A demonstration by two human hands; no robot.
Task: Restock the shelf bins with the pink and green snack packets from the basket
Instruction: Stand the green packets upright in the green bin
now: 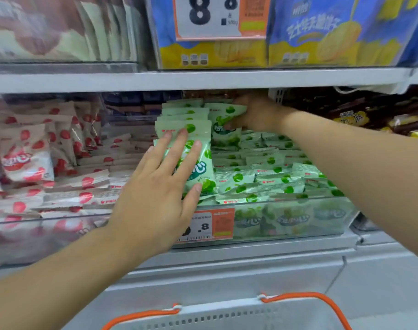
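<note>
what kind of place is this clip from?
Most likely a shop aisle, a supermarket or snack store. Price tags hang on clear shelf bins packed with identical green packets and pink packets, and a shopping basket sits below.

Two clear bins are set side by side on the middle shelf (203,79). The left bin (48,225) is filled with stacked packets (25,160); the right bin (298,222) is filled with flat-laid packets (274,179), with a row stood upright (182,120) at its far left. A price tag (208,225) is fixed to the right bin's near wall. Large bags (322,39) are ranged on the shelf above. A basket (227,317) is placed nearest, below the bins.
</note>
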